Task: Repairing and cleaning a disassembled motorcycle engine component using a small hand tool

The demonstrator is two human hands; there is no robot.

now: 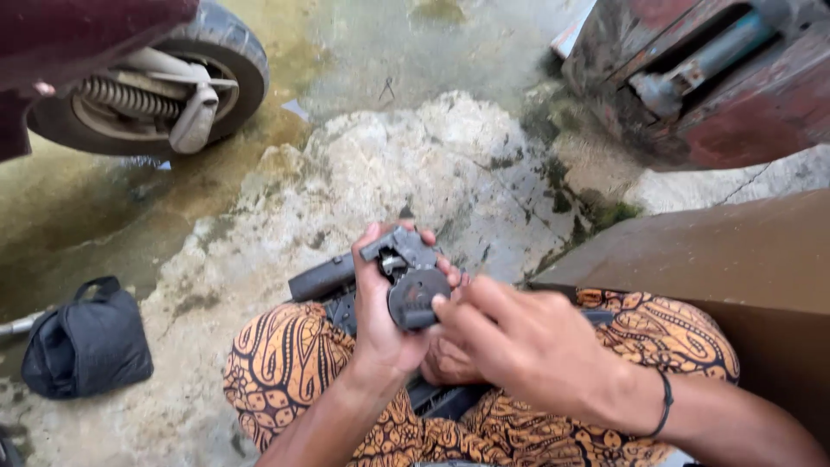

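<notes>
My left hand (pixel 380 320) grips a dark grey metal part (pixel 411 277) with a round black cap, held above my lap. My right hand (pixel 519 342) comes in from the right, its fingertips touching the cap's lower edge. A black handlebar grip (pixel 322 277) sticks out to the left behind the left hand. Both hands hover over my knees in orange and black patterned cloth (pixel 285 363). More dark parts lie in my lap beneath the hands, mostly hidden.
A scooter's rear wheel (pixel 147 91) with spring and swing arm stands at top left. A small black bag (pixel 86 342) lies on the rough wet concrete at left. A rusty red metal frame (pixel 709 78) is at top right, a brown box (pixel 735 259) at right.
</notes>
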